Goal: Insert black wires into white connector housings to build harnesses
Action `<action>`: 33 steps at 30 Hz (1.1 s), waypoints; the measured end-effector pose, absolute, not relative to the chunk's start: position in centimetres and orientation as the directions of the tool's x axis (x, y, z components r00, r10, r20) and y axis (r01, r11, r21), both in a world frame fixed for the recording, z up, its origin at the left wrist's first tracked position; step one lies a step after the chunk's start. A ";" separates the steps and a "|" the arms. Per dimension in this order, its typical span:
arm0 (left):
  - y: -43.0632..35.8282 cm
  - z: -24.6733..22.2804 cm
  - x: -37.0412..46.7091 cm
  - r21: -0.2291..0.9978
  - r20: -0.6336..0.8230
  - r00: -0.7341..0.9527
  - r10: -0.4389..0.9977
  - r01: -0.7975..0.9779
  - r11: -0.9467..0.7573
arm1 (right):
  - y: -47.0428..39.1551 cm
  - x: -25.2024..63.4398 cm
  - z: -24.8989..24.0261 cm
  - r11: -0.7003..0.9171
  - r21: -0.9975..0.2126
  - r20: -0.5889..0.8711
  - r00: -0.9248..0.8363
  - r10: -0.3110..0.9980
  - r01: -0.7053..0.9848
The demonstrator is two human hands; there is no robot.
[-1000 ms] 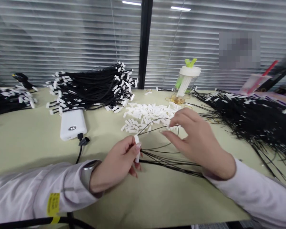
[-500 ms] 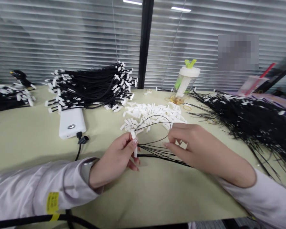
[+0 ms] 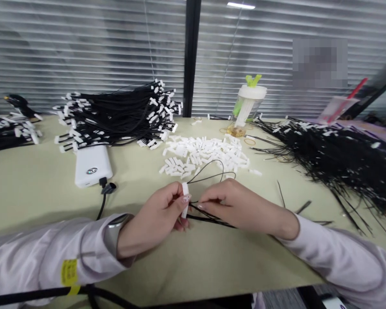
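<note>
Between the thumb and fingers of my left hand point(image 3: 159, 212) is a white connector housing point(image 3: 185, 189), held upright on its narrow end. Thin black wires point(image 3: 212, 177) loop out of its upper part, and a bundle of black wires point(image 3: 208, 219) runs right from its lower part. Close to the housing's right side, my right hand point(image 3: 241, 206) pinches a thin black wire point(image 3: 194, 202) between thumb and index finger. The wire's tip is too small to make out. Behind both hands lies a loose pile of white connector housings point(image 3: 208, 150).
A white power bank point(image 3: 92, 165) with a plugged-in black cable lies left. Bundled black cables with white connectors point(image 3: 118, 113) are stacked behind it. Toward the back stands a clear bottle with a white lid point(image 3: 252, 92). A heap of black wires point(image 3: 337, 163) covers the right side.
My right hand has moved left and down, closer to the white connector housing, bringing the pinched wire beside it. My left hand still holds the housing. The view has shifted slightly.
</note>
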State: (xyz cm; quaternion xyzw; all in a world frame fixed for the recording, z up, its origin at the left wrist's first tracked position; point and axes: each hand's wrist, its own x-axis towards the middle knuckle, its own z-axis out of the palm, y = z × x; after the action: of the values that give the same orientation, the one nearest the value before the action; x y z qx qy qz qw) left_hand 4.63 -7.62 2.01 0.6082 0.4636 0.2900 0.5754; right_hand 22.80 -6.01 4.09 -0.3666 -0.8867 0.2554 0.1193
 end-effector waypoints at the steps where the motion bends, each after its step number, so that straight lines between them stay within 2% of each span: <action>1: -7.6 2.0 4.6 0.968 -0.175 0.406 0.897 0.237 0.081 | -6.0 22.7 4.0 0.601 -0.548 0.026 -0.707 0.707 0.582; 8: -7.6 1.9 4.6 0.967 -0.150 0.421 0.894 0.252 0.044 | -6.2 22.6 3.6 0.645 -0.497 0.058 -0.720 0.692 0.580; 13: -7.6 1.9 4.7 0.961 -0.169 0.410 0.896 0.269 0.059 | -6.7 22.1 3.1 0.736 -0.308 0.186 -0.721 0.668 0.602; 16: -7.6 2.0 4.8 0.953 -0.183 0.405 0.896 0.298 0.059 | -6.9 21.9 3.1 0.747 -0.213 0.199 -0.720 0.665 0.630; 23: -7.6 2.0 4.8 0.954 -0.183 0.411 0.893 0.294 0.060 | -6.9 21.9 4.0 0.717 -0.270 0.121 -0.717 0.687 0.642; 27: -7.6 1.8 4.7 0.960 -0.177 0.413 0.893 0.272 0.065 | -6.5 23.8 5.8 0.699 -0.166 0.108 -0.691 0.714 0.696; 30: -7.5 1.7 4.7 0.964 -0.189 0.399 0.897 0.248 0.092 | -6.0 26.5 8.2 0.549 -0.116 0.281 -0.503 0.817 0.828; 31: -7.4 1.7 4.7 0.964 -0.194 0.396 0.898 0.245 0.101 | -5.8 27.4 8.9 0.456 -0.137 0.400 -0.372 0.838 0.880; 33: -7.3 1.8 4.7 0.962 -0.203 0.394 0.897 0.249 0.108 | -5.4 28.8 9.9 0.327 -0.266 0.621 -0.098 0.777 0.907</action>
State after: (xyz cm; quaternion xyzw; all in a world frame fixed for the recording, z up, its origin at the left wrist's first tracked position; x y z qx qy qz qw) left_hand 4.73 -7.34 1.83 0.6056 0.4731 0.2815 0.5747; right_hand 28.81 -5.41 9.91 -0.5726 -0.7353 -0.0923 0.3506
